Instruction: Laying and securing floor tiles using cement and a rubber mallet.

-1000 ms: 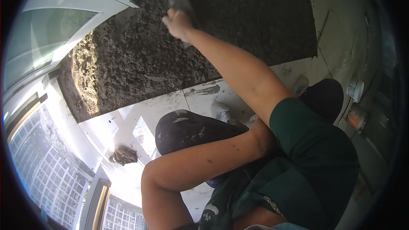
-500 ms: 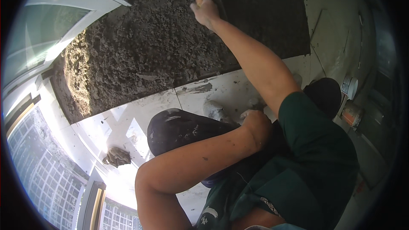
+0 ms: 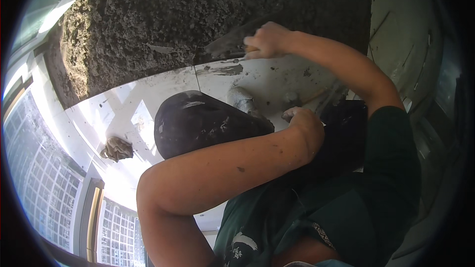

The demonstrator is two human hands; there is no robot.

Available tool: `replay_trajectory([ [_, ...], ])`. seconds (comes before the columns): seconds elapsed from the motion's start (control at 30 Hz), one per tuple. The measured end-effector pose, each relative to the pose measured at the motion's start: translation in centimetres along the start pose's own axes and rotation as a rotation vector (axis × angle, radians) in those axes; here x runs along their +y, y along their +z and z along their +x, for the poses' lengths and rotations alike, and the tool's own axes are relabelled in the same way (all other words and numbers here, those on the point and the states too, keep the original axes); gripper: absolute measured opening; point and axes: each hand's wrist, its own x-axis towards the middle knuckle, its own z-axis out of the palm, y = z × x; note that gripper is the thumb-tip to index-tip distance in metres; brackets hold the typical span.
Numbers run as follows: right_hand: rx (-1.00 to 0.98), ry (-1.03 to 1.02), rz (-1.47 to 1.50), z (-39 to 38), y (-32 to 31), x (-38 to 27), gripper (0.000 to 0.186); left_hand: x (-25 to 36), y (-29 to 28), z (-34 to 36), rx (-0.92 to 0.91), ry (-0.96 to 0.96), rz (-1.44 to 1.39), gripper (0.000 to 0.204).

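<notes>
My right hand [image 3: 269,39] is closed around the orange-brown handle of a trowel. The trowel's long flat blade [image 3: 230,42], slightly blurred, lies along the near edge of the dark mortar bed [image 3: 148,15]. Left of the blade the mortar is rough and crumbly; beyond my right hand it looks smoother. My left forearm crosses my lap, and my left hand [image 3: 303,122] rests by my knee with fingers curled and nothing visible in them. Its fingertips are partly hidden.
Pale, mortar-smeared tiles [image 3: 213,76] border the bed on my side. A crumpled brown cloth [image 3: 118,148] lies at left. Beyond my left hand is a tool with a thin wooden handle [image 3: 315,95]. A glazed frame [image 3: 91,217] stands at lower left.
My right hand has drawn the trowel from the far part of the mortar toward me, to the near edge. The view has shifted; my left hand stays by my knee.
</notes>
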Motion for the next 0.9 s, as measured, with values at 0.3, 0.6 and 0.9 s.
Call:
replay_trajectory([
  [0.3,0.230,0.075,0.138,3.0,-5.8,-1.0,0.053,0.4,-0.9,0.2,0.017,-0.020,-0.010,0.025],
  [0.6,0.322,0.320,0.219,5.7,-2.1,-1.5,0.051,0.0,-1.6,1.3,-0.033,-0.028,-0.059,0.025],
  [0.9,0.694,0.523,0.745,13.3,-1.5,-6.1,0.047,0.3,0.7,1.4,-0.158,-0.045,0.001,0.033],
])
